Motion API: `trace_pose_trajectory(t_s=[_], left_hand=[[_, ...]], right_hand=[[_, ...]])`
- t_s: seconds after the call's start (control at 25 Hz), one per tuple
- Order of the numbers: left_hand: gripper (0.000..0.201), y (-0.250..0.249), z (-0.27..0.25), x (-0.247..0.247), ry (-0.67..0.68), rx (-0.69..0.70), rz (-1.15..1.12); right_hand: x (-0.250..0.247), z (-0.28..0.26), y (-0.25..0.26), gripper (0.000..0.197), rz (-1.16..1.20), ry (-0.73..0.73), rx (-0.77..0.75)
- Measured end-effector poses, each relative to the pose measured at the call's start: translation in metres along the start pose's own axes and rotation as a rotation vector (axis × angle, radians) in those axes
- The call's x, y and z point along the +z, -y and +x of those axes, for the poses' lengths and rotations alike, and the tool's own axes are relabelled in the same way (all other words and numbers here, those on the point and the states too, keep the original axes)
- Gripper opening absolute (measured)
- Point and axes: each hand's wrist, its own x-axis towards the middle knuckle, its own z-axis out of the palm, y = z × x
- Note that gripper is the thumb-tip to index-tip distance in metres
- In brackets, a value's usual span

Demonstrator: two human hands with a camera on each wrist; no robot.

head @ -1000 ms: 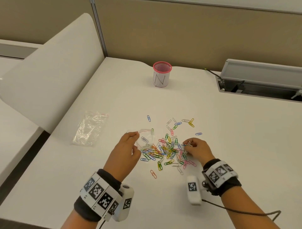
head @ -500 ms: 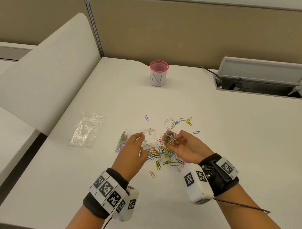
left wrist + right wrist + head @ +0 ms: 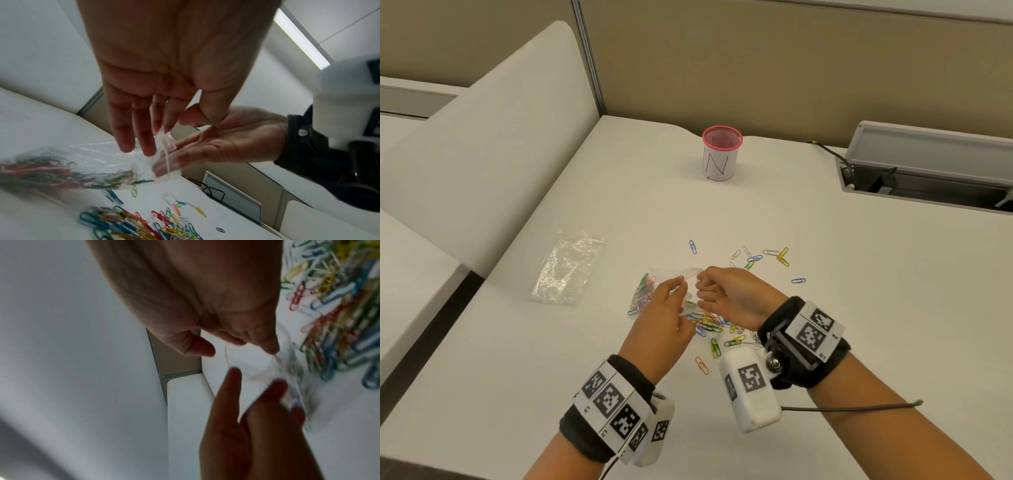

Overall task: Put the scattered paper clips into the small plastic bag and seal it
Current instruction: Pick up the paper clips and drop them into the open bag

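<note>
The small clear plastic bag (image 3: 643, 295) lies left of the pile, with several coloured paper clips inside (image 3: 41, 172). My left hand (image 3: 671, 301) pinches the bag's red-lined mouth between thumb and index finger (image 3: 164, 129) and holds it up off the table. My right hand (image 3: 719, 291) is palm up at the mouth, its straight fingers reaching into the opening (image 3: 174, 155), thumb apart (image 3: 197, 347). The loose paper clips (image 3: 709, 323) lie in a heap under both hands, with more scattered behind (image 3: 779, 255).
A stack of spare clear bags (image 3: 568, 270) lies to the left on the white table (image 3: 859, 308). A pink mesh cup marked N (image 3: 722, 152) stands at the back. An open cable tray (image 3: 928, 181) is at the back right. A white divider (image 3: 482, 154) borders the left.
My right hand took clips from the heap and moved left to the bag's mouth, turning palm up. The left hand kept its pinch and raised the mouth.
</note>
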Motion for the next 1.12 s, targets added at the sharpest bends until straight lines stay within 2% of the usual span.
trace_pose_trajectory(t_s=[0.08,0.12,0.16,0.24,0.32,0.36,0.44,0.48,0.56,0.64,0.76,0.84,1.04,1.12], left_hand=[[0.052,0.003,0.001,-0.003,-0.019,-0.012,0.005],[0.052,0.005,0.001,-0.006,-0.03,-0.013,0.008],[0.052,0.007,0.001,-0.008,-0.046,-0.011,0.014],[0.052,0.012,0.002,-0.014,-0.082,-0.003,0.029],[0.051,0.015,0.001,-0.022,-0.122,-0.004,0.029],[0.051,0.017,0.0,-0.026,-0.14,-0.004,0.025],[0.05,0.02,-0.002,-0.034,-0.175,-0.002,0.02],[0.05,0.023,-0.002,-0.039,-0.193,-0.004,0.017],[0.049,0.028,-0.004,-0.047,-0.236,-0.012,0.008],[0.048,0.033,-0.005,-0.055,-0.276,-0.013,0.007],[0.048,0.035,-0.006,-0.06,-0.292,-0.015,0.014],[0.048,0.035,-0.005,-0.059,-0.285,-0.019,0.007],[0.048,0.034,-0.005,-0.057,-0.269,-0.033,0.003],[0.048,0.036,-0.006,-0.056,-0.264,-0.03,0.007]], right_hand=[[-0.012,-0.006,0.007,0.03,-0.102,-0.027,-0.052],[-0.019,-0.008,0.013,0.029,-0.185,-0.059,-0.099],[-0.028,-0.007,0.018,0.027,-0.283,-0.14,-0.156],[-0.058,0.006,0.024,0.026,-0.575,-0.417,-0.275],[-0.092,0.025,0.026,0.035,-0.919,-0.593,-0.223],[-0.105,0.033,0.024,0.043,-1.01,-0.602,-0.138],[-0.118,0.047,0.015,0.055,-1.167,-0.521,-0.012],[-0.117,0.051,0.01,0.058,-1.229,-0.466,0.004],[-0.105,0.054,0.0,0.06,-1.305,-0.345,-0.044],[-0.087,0.052,-0.003,0.052,-1.322,-0.245,-0.153],[-0.067,0.06,0.013,0.041,-1.253,-0.27,-0.281],[-0.053,0.073,0.026,0.044,-1.298,-0.238,-0.277],[-0.015,0.1,0.029,0.06,-1.575,0.035,-0.197],[-0.008,0.097,0.019,0.059,-1.693,0.113,-0.243]])
